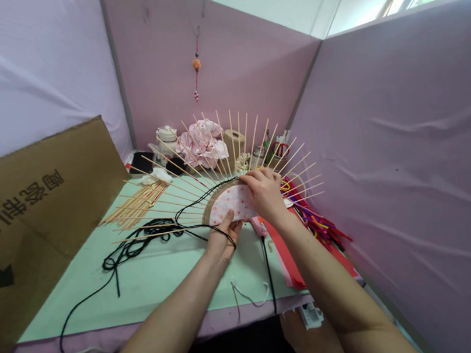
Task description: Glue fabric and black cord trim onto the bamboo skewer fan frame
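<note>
A half-round fan-like piece (230, 201), white with small orange-pink marks and a brown rope-like rim, is held above the table. Many thin wooden sticks (232, 136) spread outward from its rim. My left hand (225, 234) grips its lower edge, thumb on the front face. Over its upper right rim my right hand (264, 193) is closed, fingertips at the base of the sticks; whether they also pinch the cord is hidden. Black cord (197, 201) runs along the rim, crosses my left wrist and trails to a loose tangle (139, 244) on the left.
Loose sticks (145, 205) lie at left on the green tabletop (163, 287), beside a cardboard box (35, 230). Crumpled pink paper (201, 143) and a twine roll (234, 140) stand behind. Red sheets (287, 257), coloured strips (320, 223) and a pink corded tool (259, 227) lie right.
</note>
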The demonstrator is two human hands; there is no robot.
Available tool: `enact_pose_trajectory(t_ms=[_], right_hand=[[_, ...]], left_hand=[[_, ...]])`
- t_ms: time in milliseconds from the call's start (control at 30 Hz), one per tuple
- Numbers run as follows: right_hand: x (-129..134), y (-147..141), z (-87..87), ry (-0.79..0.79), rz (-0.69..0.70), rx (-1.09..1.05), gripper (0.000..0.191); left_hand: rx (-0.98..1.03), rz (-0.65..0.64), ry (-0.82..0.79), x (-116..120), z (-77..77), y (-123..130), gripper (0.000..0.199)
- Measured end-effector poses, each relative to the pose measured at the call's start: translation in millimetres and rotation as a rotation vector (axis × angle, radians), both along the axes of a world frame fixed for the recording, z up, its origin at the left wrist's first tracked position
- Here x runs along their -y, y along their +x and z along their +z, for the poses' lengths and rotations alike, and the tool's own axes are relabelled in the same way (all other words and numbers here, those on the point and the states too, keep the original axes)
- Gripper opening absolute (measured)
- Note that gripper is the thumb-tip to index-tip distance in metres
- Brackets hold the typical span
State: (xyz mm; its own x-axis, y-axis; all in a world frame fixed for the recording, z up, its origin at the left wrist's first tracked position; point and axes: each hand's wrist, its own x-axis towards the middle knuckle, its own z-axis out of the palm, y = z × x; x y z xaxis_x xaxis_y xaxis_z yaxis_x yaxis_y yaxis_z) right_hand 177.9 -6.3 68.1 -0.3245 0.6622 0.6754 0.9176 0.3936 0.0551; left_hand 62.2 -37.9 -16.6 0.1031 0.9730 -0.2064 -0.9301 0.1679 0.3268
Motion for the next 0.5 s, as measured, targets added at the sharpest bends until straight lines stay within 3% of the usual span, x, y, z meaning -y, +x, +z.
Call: enact_pose_trajectory(t_ms=[333,500], right_hand=[[-4.9,-0.6,1.2,-0.076,-0.085,-0.019,0.022],[-2.8,-2.5,2.0,-0.034,-0.107,0.094,0.017]], left_hand=[[-0.048,-0.032,-0.008,1.0,-1.7,1.3,0.033],[-0.053,-0.038,-0.028,3.9,1.9,2.6,0.033]])
